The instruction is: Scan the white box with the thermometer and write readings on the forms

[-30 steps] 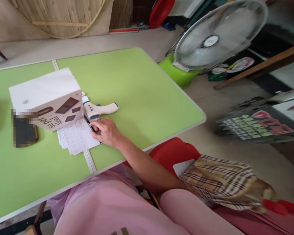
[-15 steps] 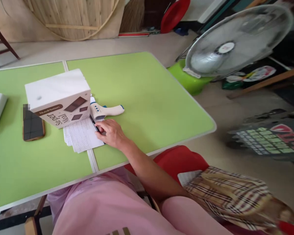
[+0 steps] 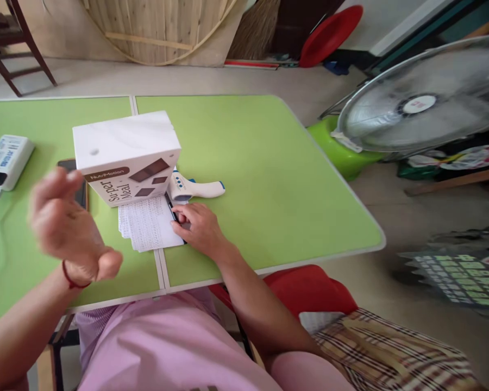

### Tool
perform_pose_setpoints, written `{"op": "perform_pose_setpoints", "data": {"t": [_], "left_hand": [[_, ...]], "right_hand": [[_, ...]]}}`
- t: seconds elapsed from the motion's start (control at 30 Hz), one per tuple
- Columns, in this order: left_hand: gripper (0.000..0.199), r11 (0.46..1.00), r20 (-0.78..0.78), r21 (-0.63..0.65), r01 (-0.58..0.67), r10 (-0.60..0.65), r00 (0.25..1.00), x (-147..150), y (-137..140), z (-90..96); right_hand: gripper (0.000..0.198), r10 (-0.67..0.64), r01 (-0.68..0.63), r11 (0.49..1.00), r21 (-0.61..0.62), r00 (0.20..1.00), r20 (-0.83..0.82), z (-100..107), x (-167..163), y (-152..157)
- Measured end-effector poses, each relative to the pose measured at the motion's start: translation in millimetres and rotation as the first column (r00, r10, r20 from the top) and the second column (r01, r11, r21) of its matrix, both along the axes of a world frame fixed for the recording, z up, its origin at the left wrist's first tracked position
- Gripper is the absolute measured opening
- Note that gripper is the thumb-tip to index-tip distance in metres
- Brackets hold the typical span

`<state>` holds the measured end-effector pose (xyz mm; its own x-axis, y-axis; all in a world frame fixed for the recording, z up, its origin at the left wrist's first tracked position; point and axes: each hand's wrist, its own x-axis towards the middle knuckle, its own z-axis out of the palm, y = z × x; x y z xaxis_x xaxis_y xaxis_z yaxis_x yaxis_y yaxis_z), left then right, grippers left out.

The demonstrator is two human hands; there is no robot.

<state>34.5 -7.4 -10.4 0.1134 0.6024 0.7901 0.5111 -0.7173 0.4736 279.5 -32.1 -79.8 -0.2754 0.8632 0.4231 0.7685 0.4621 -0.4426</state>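
Observation:
My right hand (image 3: 199, 225) rests on the green table, thumb and fingers closed around a black pen (image 3: 170, 206) at the right edge of a stack of printed paper sheets (image 3: 149, 225). Just beyond it lies a white and blue infrared thermometer (image 3: 193, 189). A white NutriMotion box (image 3: 126, 141) stands at the far edge of the sheets. My left hand (image 3: 71, 225), a red cord at its wrist, is raised over the table left of the sheets. Its fingers are loosely bent, the thumb apart, and motion blurs them; nothing shows in it. Behind this hand, a phone (image 3: 81, 193) is partly hidden.
A white power bank-like device (image 3: 8, 162) with a cable lies on the left of the green table (image 3: 277, 179). A large fan (image 3: 419, 103) and green stool (image 3: 336, 157) stand beyond the right edge. A red chair (image 3: 313, 290) with plaid cloth is close on my right.
My left hand has come into view from the left and is raised over the table. My right hand stays at the pen. The view has shifted left, so things appear farther right.

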Motion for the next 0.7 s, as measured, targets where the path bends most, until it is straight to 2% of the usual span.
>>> {"op": "perform_pose_setpoints", "data": {"t": [0.07,0.1,0.13,0.23,0.37,0.5,0.63,0.7], "left_hand": [[0.065,0.982,-0.035,0.189,-0.027,0.034,0.999,6.6,-0.7,-10.0],[0.062,0.972,-0.066,0.235,-0.019,0.036,0.997,9.7,-2.6,-13.9],[0.060,0.974,-0.098,0.226,0.003,0.020,0.995,12.2,-5.4,-16.8],[0.049,0.989,-0.176,0.062,0.132,-0.119,0.977,15.4,-15.1,-20.0],[0.004,0.951,-0.396,-0.141,0.274,-0.308,0.865,13.1,-19.3,-22.3],[0.020,0.933,-0.514,-0.235,0.274,-0.358,0.780,9.9,-13.7,-30.0],[0.018,0.929,-0.623,-0.276,0.248,-0.370,0.689,9.6,-10.9,-33.5],[0.015,0.932,-0.649,-0.269,0.244,-0.363,0.669,10.4,-12.1,-31.5]], "right_hand": [[0.015,0.001,-0.001,1.000,0.009,1.000,0.006,0.6,0.7,-0.8],[0.015,0.002,-0.002,1.000,0.012,1.000,0.006,0.9,1.0,-1.4],[0.014,0.002,-0.002,1.000,0.012,1.000,0.003,1.3,1.3,-2.0],[0.013,0.008,-0.008,1.000,-0.010,1.000,-0.011,2.9,2.1,-4.1],[0.012,0.026,-0.026,0.999,-0.021,0.999,-0.021,6.7,2.6,-7.1],[0.015,-0.010,0.010,1.000,-0.010,1.000,0.007,10.0,3.3,-9.5],[0.020,0.001,-0.001,1.000,0.014,1.000,0.014,11.6,3.9,-10.2],[0.020,0.022,-0.022,1.000,0.016,1.000,0.016,12.0,3.4,-10.4]]}}
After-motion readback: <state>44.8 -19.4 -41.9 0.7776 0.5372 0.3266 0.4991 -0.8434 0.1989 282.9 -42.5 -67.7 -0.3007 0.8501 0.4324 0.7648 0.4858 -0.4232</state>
